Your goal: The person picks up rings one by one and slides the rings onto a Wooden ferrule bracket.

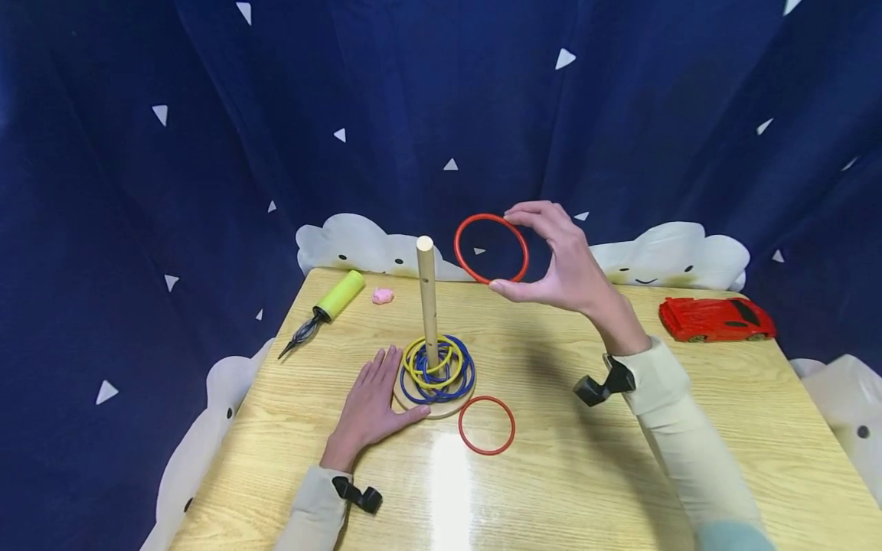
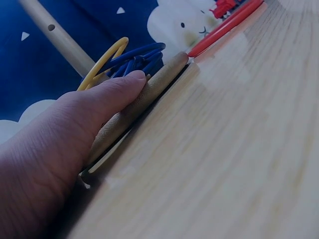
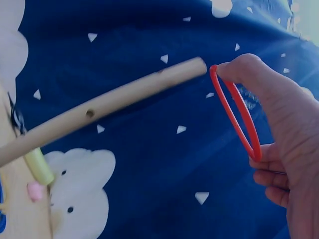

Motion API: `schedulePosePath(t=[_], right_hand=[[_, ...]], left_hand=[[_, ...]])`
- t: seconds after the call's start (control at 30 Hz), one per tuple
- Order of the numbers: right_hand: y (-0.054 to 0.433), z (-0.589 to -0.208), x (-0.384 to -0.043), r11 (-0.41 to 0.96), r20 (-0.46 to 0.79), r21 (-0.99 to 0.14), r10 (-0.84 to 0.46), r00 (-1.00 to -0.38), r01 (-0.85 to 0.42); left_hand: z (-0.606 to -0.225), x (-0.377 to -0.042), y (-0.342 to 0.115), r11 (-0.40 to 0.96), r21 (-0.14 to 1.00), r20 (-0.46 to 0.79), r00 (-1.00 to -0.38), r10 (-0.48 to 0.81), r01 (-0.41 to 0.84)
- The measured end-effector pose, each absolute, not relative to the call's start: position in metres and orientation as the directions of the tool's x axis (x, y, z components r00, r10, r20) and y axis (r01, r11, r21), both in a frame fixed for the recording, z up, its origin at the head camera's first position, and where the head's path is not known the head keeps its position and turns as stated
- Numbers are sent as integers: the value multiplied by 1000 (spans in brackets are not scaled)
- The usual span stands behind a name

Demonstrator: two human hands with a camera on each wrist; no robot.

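In the head view, my right hand [image 1: 561, 260] holds up a thin red ring [image 1: 457, 243], pinched between thumb and fingertips. The ring is tilted, to the right of the top of an upright wooden peg [image 1: 429, 306]. In the right wrist view the ring [image 3: 244, 110] stands just beyond the peg's end [image 3: 192, 70], not around it. My left hand [image 1: 372, 402] rests against the round wooden base [image 1: 448, 411], fingers extended along its left side and thumb on its front edge. Yellow rings [image 1: 408, 361] and blue rings [image 1: 472, 373] lie heaped round the peg's foot.
A second red ring [image 1: 513, 430] lies on the table by the base's front right. At the back left are a yellow-green hand pump [image 1: 342, 295] and a small pink object [image 1: 382, 296]. A red toy car [image 1: 713, 319] stands at the right, before a dark blue curtain [image 1: 441, 92].
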State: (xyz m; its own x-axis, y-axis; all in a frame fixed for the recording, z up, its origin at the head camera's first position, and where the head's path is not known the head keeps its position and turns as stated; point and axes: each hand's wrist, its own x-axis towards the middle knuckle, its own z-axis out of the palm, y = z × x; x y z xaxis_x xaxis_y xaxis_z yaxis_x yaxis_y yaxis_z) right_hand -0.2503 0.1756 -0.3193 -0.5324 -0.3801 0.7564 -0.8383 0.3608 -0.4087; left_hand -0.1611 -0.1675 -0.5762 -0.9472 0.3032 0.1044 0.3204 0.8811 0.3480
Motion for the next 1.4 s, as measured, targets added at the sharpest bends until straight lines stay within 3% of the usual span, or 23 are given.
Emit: schedulePosePath(t=[0.23,0.63,0.93,1.4], right_hand=[[156,-297,-246,307,782,-358,-418,-463,-882],[129,-298,-246,309,713,-347,-526,-463,-885],[127,-327,-243,375,629,-332,-596,-499,-865],[128,-411,-233,505,457,-358,-639,-619,-785]], left_hand=[[-575,-160,-168,884,348,94,-949,300,314],[-575,-159,-166,877,369,89,-950,298,309],[-575,-158,-164,877,368,92,-951,297,309],[-575,-159,-165,882,356,87,-951,297,308]])
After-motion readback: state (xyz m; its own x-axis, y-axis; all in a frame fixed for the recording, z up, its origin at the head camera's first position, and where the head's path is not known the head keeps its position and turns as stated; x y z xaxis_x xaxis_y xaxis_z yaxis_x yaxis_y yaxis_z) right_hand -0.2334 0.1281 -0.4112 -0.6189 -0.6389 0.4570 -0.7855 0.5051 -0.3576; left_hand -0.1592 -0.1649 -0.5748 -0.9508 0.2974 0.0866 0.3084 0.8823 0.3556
